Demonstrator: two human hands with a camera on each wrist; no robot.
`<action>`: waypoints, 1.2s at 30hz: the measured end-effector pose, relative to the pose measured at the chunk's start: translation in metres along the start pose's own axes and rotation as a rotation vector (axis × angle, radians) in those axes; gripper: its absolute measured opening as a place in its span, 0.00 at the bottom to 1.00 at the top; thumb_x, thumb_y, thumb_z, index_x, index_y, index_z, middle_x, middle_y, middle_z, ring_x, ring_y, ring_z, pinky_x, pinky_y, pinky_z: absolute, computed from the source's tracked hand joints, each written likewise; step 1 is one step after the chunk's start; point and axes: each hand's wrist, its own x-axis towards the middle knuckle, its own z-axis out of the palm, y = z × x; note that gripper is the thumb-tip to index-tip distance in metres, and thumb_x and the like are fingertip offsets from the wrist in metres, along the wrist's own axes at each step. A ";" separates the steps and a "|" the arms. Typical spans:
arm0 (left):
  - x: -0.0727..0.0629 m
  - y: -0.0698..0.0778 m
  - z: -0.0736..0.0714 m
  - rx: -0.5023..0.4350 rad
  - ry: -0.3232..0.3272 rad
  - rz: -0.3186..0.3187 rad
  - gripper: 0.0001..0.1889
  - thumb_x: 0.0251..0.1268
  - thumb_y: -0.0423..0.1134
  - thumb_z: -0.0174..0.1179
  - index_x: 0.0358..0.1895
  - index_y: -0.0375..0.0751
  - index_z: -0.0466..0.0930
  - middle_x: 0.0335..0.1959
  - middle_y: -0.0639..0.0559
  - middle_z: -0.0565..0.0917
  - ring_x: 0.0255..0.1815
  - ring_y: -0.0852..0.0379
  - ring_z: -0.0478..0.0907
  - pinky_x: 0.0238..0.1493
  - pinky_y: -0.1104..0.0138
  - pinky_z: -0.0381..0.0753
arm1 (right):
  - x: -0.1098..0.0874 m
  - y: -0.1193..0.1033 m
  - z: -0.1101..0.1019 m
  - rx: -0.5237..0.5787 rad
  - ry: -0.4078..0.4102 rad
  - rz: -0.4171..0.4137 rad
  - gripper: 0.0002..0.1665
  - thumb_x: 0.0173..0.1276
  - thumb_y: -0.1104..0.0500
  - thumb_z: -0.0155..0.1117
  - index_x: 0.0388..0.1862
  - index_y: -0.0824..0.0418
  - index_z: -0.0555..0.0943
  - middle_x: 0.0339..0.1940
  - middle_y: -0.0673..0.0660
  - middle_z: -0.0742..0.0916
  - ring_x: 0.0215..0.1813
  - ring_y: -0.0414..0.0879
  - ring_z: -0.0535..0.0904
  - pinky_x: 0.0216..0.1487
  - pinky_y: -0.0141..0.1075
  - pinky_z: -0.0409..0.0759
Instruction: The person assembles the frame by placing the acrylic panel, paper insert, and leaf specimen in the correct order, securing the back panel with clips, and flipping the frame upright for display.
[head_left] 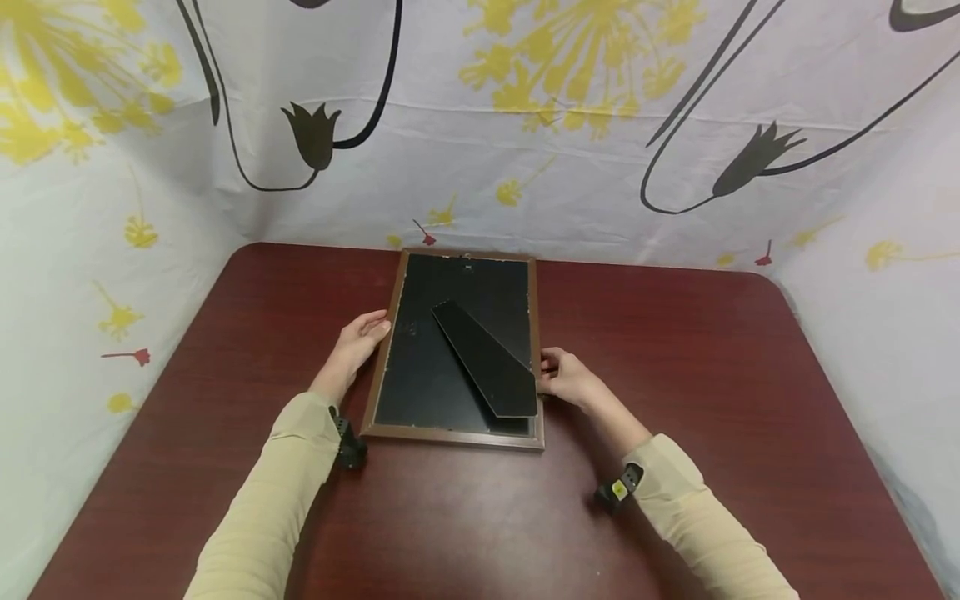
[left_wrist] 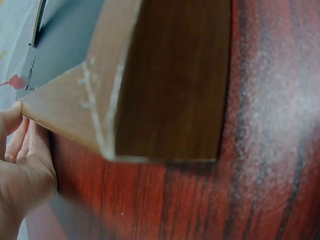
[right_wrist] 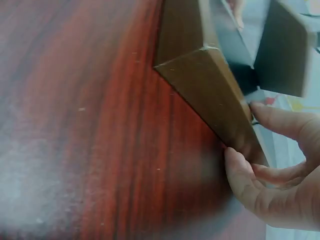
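Note:
A picture frame [head_left: 420,375] with a brown wooden border lies with its black back facing up. Its black easel leg [head_left: 487,362] slants across the back, the wide end standing off toward the lower right. My left hand [head_left: 356,346] grips the left edge, thumb on top, as the left wrist view also shows at the frame's wooden side [left_wrist: 170,85]. On the opposite edge, my right hand [head_left: 568,379] pinches the border; in the right wrist view the thumb is up by the leg [right_wrist: 282,55] and the fingers are at the lower edge. The front of the frame is hidden.
Dark red wood-grain table [head_left: 675,358] surrounds the frame. White cloth with yellow and grey flower prints [head_left: 420,75] hangs behind the table and along both sides, close to the frame's far edge. Each wrist wears a black camera [head_left: 348,446] on a strap.

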 end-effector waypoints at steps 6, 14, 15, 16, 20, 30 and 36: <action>0.003 0.002 -0.002 0.020 -0.009 0.014 0.26 0.70 0.43 0.47 0.69 0.44 0.57 0.69 0.43 0.62 0.71 0.50 0.57 0.71 0.58 0.58 | 0.001 -0.008 0.005 -0.184 0.056 -0.038 0.39 0.53 0.67 0.63 0.62 0.76 0.61 0.49 0.69 0.77 0.51 0.58 0.75 0.49 0.39 0.78; 0.002 0.010 0.001 0.057 -0.044 0.003 0.30 0.68 0.45 0.49 0.71 0.44 0.52 0.71 0.43 0.56 0.72 0.51 0.54 0.72 0.57 0.55 | 0.007 -0.020 0.000 -0.331 0.051 0.092 0.42 0.60 0.55 0.59 0.68 0.70 0.54 0.61 0.71 0.68 0.63 0.60 0.64 0.61 0.49 0.68; 0.002 0.011 0.002 0.067 -0.052 0.000 0.31 0.68 0.44 0.50 0.71 0.44 0.51 0.72 0.43 0.55 0.73 0.51 0.53 0.72 0.57 0.54 | 0.007 -0.020 0.000 -0.327 0.043 0.102 0.42 0.61 0.55 0.58 0.68 0.70 0.53 0.63 0.72 0.66 0.64 0.60 0.63 0.62 0.49 0.68; 0.001 0.012 0.002 0.076 -0.059 -0.007 0.32 0.67 0.44 0.51 0.71 0.44 0.50 0.72 0.43 0.55 0.73 0.51 0.52 0.72 0.57 0.53 | 0.007 -0.020 0.000 -0.323 0.037 0.108 0.41 0.62 0.56 0.57 0.68 0.70 0.53 0.64 0.72 0.65 0.65 0.60 0.62 0.62 0.49 0.68; 0.000 0.015 0.007 0.108 -0.079 -0.030 0.33 0.66 0.41 0.53 0.71 0.44 0.49 0.72 0.43 0.54 0.73 0.50 0.51 0.72 0.54 0.52 | 0.004 -0.018 -0.002 -0.340 0.017 0.107 0.38 0.66 0.58 0.51 0.69 0.71 0.51 0.65 0.73 0.63 0.67 0.61 0.60 0.65 0.50 0.66; -0.007 0.020 0.023 0.114 -0.090 -0.042 0.33 0.65 0.36 0.54 0.71 0.42 0.51 0.71 0.43 0.56 0.72 0.50 0.54 0.71 0.56 0.56 | 0.020 0.027 -0.014 -0.278 -0.011 0.043 0.41 0.68 0.50 0.53 0.72 0.66 0.49 0.67 0.75 0.57 0.67 0.59 0.60 0.60 0.43 0.72; -0.011 0.026 0.037 0.079 -0.098 -0.044 0.33 0.63 0.32 0.55 0.70 0.41 0.53 0.71 0.42 0.58 0.71 0.50 0.56 0.70 0.58 0.58 | -0.002 0.014 -0.024 -0.150 -0.025 0.139 0.40 0.68 0.59 0.52 0.72 0.68 0.46 0.68 0.74 0.58 0.71 0.62 0.53 0.66 0.50 0.65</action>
